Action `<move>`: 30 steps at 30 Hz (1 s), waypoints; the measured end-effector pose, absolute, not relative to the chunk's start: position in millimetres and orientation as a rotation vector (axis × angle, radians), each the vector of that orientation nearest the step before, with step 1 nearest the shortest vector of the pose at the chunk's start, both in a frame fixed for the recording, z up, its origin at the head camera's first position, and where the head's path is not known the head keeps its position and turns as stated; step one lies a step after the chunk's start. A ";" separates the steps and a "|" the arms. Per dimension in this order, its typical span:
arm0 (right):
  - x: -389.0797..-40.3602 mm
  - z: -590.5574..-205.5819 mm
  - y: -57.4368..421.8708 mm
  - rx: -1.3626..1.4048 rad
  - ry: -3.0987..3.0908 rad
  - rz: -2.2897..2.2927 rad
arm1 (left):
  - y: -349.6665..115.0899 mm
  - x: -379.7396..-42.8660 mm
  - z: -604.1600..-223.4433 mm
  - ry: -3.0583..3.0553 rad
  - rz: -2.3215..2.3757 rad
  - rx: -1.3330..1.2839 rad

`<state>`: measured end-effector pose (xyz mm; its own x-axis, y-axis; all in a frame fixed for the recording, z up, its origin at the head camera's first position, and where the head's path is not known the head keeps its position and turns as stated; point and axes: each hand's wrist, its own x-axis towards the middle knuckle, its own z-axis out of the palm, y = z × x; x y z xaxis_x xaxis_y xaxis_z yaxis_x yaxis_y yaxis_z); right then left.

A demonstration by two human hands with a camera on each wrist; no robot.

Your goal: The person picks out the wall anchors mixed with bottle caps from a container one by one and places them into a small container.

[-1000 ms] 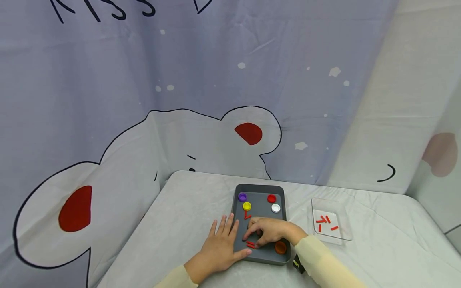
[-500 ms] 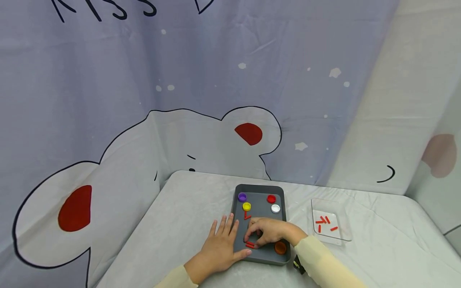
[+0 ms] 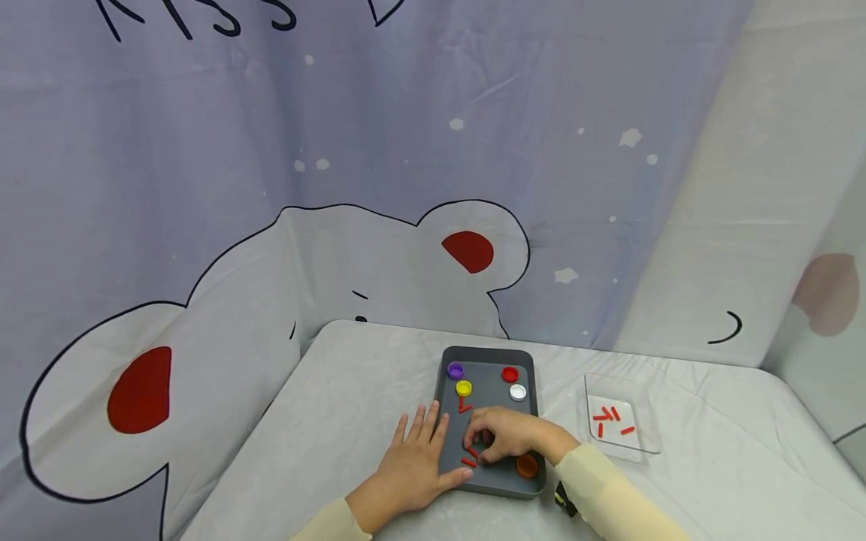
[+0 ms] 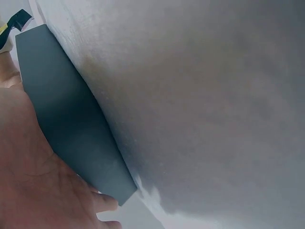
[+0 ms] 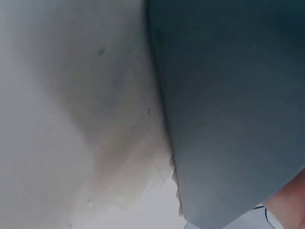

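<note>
A person's two bare hands are working at a gray tray (image 3: 487,352), which is lying lengthwise on a white-covered table (image 3: 379,376). The left hand (image 3: 409,469) is resting at the tray's near left corner, its fingers straight and spread; its thumb is reaching over the near rim, and in the left wrist view the palm is lying along the tray's outer wall. The right hand (image 3: 507,434) is coming over the tray from the right, its thumb and index finger pinching a held stick (image 3: 473,452), small and red, low over the tray's near left part. A loose stick (image 3: 469,462), also red, is lying just beside it, on the near side. Farther up, two red sticks (image 3: 461,403) are forming an L below a yellow cap (image 3: 463,388). A purple cap (image 3: 455,371) is sitting in the far left corner, a red cap (image 3: 510,374) and a white cap (image 3: 518,392) are sitting at the far right, and an orange cap (image 3: 527,466) is sitting near the right forearm. Right of the tray, well apart, a clear box (image 3: 646,421) is holding five more red sticks (image 3: 601,430). Behind, a gray-violet curtain (image 3: 406,113) with white bear shapes is hanging.
</note>
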<state>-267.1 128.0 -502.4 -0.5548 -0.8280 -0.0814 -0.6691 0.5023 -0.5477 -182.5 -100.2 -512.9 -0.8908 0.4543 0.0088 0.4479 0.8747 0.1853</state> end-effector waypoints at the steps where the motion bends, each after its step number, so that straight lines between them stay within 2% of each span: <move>1: -266.8 -501.7 129.0 -1.244 2.418 -0.688 | -100.0 -182.6 -512.9 3.010 0.285 0.724; 13: -262.1 -487.0 164.3 -1.293 2.513 -0.964 | -99.7 -185.8 -523.5 3.049 0.230 0.707; 30: -248.1 -475.2 222.3 -1.201 2.658 -1.271 | -99.9 -181.7 -516.4 3.037 0.285 0.712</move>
<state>-248.1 222.3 -475.2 -0.7142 -0.6143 0.3355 -0.6467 0.3958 -0.6520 -181.7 -99.9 -516.4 -0.8967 0.4415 0.0325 0.4398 0.8802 0.1782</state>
